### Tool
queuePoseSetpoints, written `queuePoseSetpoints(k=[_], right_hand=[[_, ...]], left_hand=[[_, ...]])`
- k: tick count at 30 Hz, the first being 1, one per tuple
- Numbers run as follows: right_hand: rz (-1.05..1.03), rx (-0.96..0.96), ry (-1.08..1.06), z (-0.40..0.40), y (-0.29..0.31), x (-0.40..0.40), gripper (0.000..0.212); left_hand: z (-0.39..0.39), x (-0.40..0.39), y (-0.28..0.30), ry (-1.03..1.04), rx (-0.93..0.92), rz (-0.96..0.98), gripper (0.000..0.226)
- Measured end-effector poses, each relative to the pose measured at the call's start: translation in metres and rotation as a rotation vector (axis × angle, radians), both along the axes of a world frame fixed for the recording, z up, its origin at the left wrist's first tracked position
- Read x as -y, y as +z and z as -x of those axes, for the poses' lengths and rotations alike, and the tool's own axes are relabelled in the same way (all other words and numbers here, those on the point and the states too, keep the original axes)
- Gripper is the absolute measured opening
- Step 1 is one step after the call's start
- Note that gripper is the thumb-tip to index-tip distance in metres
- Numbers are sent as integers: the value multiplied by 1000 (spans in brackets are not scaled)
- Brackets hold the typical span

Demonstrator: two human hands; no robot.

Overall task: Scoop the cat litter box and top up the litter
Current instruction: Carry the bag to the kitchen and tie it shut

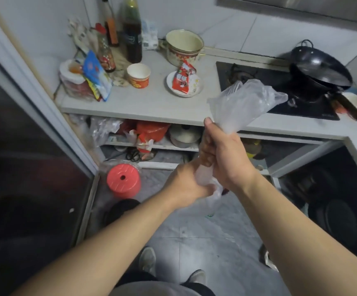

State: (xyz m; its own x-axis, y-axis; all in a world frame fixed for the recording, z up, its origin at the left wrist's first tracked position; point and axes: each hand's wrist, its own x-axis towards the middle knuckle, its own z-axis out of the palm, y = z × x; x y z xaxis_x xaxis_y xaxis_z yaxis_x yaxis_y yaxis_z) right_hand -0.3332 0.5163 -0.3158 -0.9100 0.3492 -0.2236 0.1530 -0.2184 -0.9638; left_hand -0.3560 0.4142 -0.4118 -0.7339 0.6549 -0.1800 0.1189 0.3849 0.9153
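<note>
You're standing at the counter [151, 103], & nothing here looks like a litter box — it's not in view, nor any scoop or litter sack, so I judge the scooping itself hasn't begun.

Biggest thing on the counter's right end is the stove [258, 82] w/ a black wok [320, 69] on it. Your bag [243, 103] hangs in front of the counter edge, its loose top billowing just over the stove corner. Risk 1: if that burner or wok is hot, thin plastic drifting onto it could melt; can't tell whether it's lit.

Below the counter, on the floor by its left end, sits a red stool [124, 180]. Step back carelessly & you could trip, esp. w/ both hands busy.

Right hand [222, 154] is fisted round the bag's neck, just under the counter edge. Left hand [186, 186] grips the lower end, fingers curled on it. Risk 2: you're pulling the film taut between two fists; tug too hard & it may tear, then leak waste later.
</note>
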Motion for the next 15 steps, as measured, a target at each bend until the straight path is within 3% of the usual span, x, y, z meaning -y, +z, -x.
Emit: queuePoseSetpoints(k=[3,8,15], right_hand=[[-2,-6,61,18,-1,25,46],[7,8,139,42,-10,54,47],[13,46,224,66,-21,76,43]], left_hand=[[14,21,-3,58,-72,52,27],[31,50,-17,161,-174,82,30],[49,69,-44,236,-112,99,32]])
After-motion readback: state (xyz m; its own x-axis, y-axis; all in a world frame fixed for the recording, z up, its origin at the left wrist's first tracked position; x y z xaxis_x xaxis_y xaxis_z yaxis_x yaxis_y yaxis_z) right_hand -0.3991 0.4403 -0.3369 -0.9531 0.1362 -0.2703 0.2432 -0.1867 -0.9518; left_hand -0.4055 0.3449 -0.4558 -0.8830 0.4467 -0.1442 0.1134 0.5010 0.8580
